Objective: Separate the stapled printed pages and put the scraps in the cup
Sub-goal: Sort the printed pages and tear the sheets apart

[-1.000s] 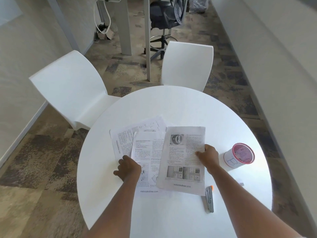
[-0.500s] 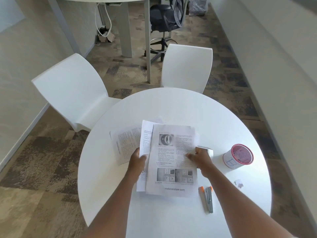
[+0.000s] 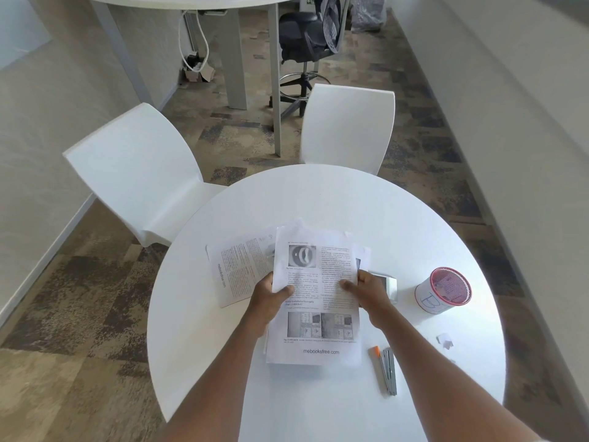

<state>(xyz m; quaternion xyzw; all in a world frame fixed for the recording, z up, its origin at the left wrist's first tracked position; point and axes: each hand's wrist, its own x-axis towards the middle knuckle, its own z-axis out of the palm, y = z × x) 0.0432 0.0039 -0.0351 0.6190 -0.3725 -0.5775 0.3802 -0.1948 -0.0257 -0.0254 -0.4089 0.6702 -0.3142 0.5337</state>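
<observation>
A stack of printed pages [image 3: 314, 333] is lifted off the round white table [image 3: 318, 199], held at both side edges. My left hand [image 3: 269, 296] grips its left edge, thumb on top. My right hand [image 3: 366, 290] grips its right edge. Another printed page [image 3: 236, 266] lies flat on the table to the left, partly under the stack. The white cup [image 3: 444, 293] with a red rim and blue writing stands at the right. Small paper scraps [image 3: 444, 341] lie near the table's right edge.
A grey stapler with an orange tip [image 3: 385, 370] lies at the front right. A phone [image 3: 387, 287] rests behind my right hand. Two white chairs [image 3: 140, 167] [image 3: 347, 126] stand beyond the table, with a wall along the right.
The loose pages that lay spread on the table have been gathered into one stack. Both hands moved inward and now hold it raised at its sides.
</observation>
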